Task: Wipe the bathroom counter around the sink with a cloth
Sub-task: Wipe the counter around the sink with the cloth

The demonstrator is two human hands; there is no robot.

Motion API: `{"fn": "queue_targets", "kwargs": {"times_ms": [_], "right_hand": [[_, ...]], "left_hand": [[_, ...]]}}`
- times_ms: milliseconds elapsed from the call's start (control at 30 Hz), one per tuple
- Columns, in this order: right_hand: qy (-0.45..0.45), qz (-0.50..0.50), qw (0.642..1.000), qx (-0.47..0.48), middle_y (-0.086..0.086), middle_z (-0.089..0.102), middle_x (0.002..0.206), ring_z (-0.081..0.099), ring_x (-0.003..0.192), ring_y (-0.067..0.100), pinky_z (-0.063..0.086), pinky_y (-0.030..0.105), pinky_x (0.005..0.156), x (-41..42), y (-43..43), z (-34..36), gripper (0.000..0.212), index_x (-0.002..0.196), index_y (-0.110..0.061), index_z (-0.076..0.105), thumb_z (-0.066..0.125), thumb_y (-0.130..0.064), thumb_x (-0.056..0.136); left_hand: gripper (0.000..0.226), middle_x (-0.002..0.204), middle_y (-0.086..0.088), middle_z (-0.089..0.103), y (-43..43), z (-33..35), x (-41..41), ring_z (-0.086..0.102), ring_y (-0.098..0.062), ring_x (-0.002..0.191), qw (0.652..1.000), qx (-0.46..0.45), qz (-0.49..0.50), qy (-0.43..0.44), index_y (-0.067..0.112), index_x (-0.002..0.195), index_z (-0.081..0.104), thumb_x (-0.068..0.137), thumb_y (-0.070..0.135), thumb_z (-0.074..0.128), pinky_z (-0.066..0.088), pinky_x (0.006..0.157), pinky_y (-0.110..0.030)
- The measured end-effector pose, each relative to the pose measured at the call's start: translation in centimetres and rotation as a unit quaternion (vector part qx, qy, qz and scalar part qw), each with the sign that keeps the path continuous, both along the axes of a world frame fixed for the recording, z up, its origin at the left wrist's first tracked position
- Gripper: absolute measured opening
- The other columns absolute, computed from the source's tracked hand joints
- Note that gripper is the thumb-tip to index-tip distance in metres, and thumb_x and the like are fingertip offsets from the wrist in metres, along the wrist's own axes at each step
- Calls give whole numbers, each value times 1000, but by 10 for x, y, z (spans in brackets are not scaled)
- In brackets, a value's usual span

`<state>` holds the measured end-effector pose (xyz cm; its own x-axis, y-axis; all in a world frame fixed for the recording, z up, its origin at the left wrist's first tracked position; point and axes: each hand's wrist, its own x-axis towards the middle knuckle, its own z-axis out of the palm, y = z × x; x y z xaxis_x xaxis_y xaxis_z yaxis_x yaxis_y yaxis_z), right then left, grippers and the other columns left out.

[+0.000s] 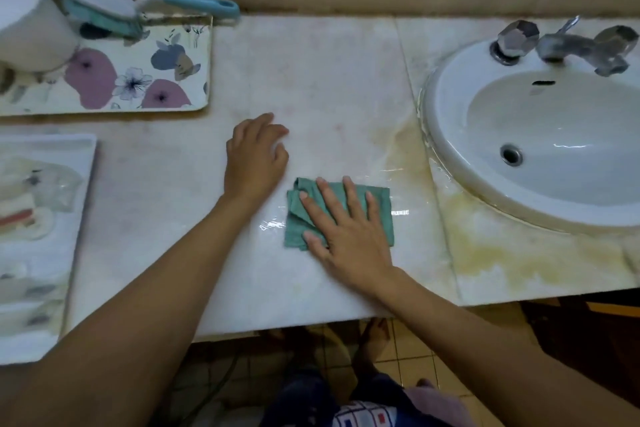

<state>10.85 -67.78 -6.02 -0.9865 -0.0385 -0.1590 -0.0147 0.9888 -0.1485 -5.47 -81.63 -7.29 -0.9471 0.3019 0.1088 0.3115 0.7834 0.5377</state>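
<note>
Pressing down on the green cloth [379,206] with the right hand [349,236]: 4 fingers straight and spread, thumb splayed to the left, palm flat, nothing pinched. Lying folded into a rough rectangle on the pale counter [329,80], near the front edge, left of the sink [446,135] and apart from its rim, with a yellowish stain [502,253] spreading round the basin's near side. Resting on bare stone just beside the cloth's upper left corner with the left hand [254,163], fingers loosely bent, gripping nothing.

Judging by the creases and the loose flap at the left edge: soft, thin, limp, very light, probably damp given the wet streak [273,224] alongside. Likely to glide easily over glossy wet stone, yet prone to bunching or unfolding at that flap when pushed leftward. Best controlled from above, not by the edges: palm over the middle, fingertips close to the leading edge, steady downward pressure. For lifting or refolding, pinch the thick folded side rather than 1 single layer. No fragility to fear; harder scrubbing probably needed on the stain by the basin.
</note>
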Motion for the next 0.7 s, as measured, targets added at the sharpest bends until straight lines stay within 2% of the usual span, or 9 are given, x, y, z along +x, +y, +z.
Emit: {"fn": "queue_targets", "kwargs": {"times_ms": [133,200,267,333,400,533,700], "right_hand": [[3,179,984,8,-3,8,162,1,148,32,9,57,115,32,-23,-1,60,152,-37,14,26,-56,96],[0,258,966,12,-2,8,162,1,148,31,10,56,115,46,-1,1,59,152,-36,13,26,-55,98],[-6,288,957,20,-4,8,162,1,148,29,11,56,115,53,32,2,58,152,-37,14,26,-55,98],[-12,258,966,30,-6,6,162,1,148,28,12,55,115,46,65,3,58,152,-38,13,25,-55,98],[-14,180,983,27,-9,6,161,1,148,26,13,54,115,27,78,2,58,151,-40,12,22,-56,96],[-8,11,1000,3,-14,3,161,-3,148,24,7,52,116,-18,39,-2,61,150,-44,9,15,-59,91],[-11,38,999,-36,-16,2,160,-4,148,21,0,48,117,-85,28,0,60,149,-47,8,13,-59,90]], "left_hand": [[36,144,-1,50,-5,1,-1,40,-29,130,1000,6,-12,4,21,120,66,87,19,52,29,107,-34],[38,145,-1,50,-7,-1,0,41,-28,130,1000,8,-13,0,21,122,65,87,18,51,27,109,-30],[39,146,0,48,-8,-3,2,41,-28,131,1000,10,-14,-5,21,124,65,87,19,50,27,111,-30],[40,147,0,47,-7,-3,2,40,-27,132,1000,10,-13,-9,22,124,64,87,19,50,28,111,-31],[40,148,0,46,-5,-1,2,38,-27,134,1000,10,-7,-14,22,125,63,87,19,50,27,111,-32],[41,150,0,43,-2,-1,5,35,-25,136,1000,-1,-2,-9,22,126,61,87,19,48,25,111,-35],[36,147,0,47,-4,-5,0,39,-26,132,1000,12,-11,15,20,123,63,92,14,46,30,109,-37]]}}
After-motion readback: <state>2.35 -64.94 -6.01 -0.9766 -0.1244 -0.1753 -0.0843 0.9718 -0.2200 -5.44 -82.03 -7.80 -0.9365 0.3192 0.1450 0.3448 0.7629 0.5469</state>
